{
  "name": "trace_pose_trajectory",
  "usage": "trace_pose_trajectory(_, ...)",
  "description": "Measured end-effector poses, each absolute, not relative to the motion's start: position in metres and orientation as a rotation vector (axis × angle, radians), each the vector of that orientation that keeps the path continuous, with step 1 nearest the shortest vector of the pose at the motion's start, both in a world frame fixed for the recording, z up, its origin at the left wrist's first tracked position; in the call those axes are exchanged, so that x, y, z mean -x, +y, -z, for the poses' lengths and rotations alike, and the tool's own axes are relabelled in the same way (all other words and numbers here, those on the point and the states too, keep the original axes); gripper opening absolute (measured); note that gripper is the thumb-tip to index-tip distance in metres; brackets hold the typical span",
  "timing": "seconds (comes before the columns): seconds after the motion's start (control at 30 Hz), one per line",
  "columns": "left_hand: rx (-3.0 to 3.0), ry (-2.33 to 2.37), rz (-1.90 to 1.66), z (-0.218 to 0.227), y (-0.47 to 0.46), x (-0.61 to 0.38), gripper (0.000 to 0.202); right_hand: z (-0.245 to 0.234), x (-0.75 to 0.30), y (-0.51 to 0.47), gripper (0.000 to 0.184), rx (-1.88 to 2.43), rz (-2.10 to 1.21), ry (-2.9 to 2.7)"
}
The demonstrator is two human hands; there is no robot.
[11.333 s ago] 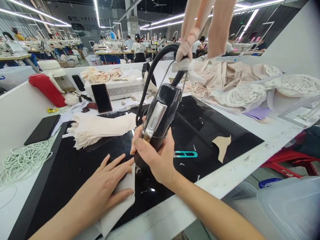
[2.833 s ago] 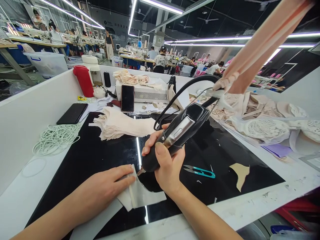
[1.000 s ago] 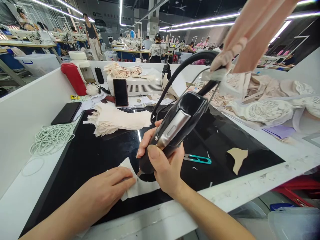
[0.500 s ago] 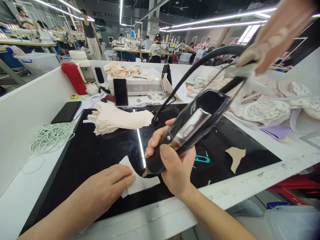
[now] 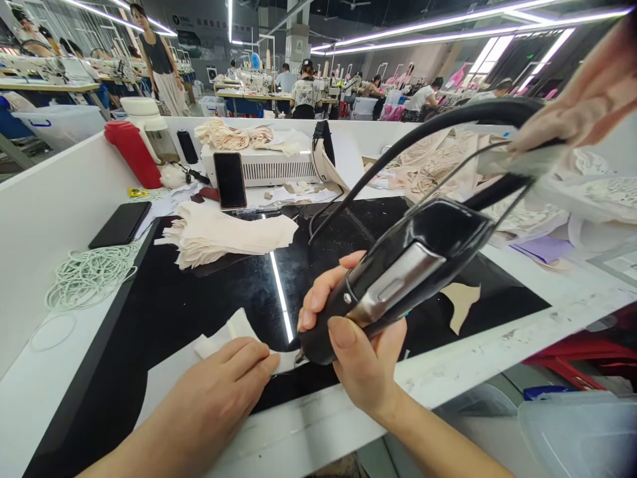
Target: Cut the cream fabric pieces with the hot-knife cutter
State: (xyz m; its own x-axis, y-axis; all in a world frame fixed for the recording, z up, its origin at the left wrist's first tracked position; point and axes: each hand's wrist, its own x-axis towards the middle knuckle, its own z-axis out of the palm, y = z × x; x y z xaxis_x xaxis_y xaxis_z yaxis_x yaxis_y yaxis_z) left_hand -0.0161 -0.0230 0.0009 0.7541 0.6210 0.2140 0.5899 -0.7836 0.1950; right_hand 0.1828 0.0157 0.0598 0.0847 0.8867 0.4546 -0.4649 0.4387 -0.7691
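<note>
My right hand [image 5: 361,345] is wrapped round a black hand-held cutting tool [image 5: 403,272] with a silver panel. Its tip touches the black worktop [image 5: 209,292] near the front edge. A thick black cable [image 5: 423,129] loops up from the tool to a pale fabric strap at the upper right. My left hand [image 5: 223,392] lies flat, fingers together, pressing a small cream fabric piece [image 5: 229,332] onto the worktop just left of the tool's tip. A stack of cream fabric pieces [image 5: 223,232] sits farther back.
A coil of white cord [image 5: 87,275] and a dark phone [image 5: 119,224] lie at the left. Behind stand a red container [image 5: 132,153], a white machine box [image 5: 269,166] with a phone leaning on it, and lace pieces [image 5: 592,192] at the right. A person walks at the far left.
The tool has tilted lower and moved right toward the front edge. My left hand has slid the fabric piece nearer to me. The teal snips are now hidden behind my right hand.
</note>
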Motion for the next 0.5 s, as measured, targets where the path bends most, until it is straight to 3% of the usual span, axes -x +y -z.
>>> trace_pose_trajectory(0.5,-2.785,1.043,-0.514,0.002,-0.027,0.022,0.048,-0.064,-0.165,0.028,0.047,0.496,-1.125,-1.007)
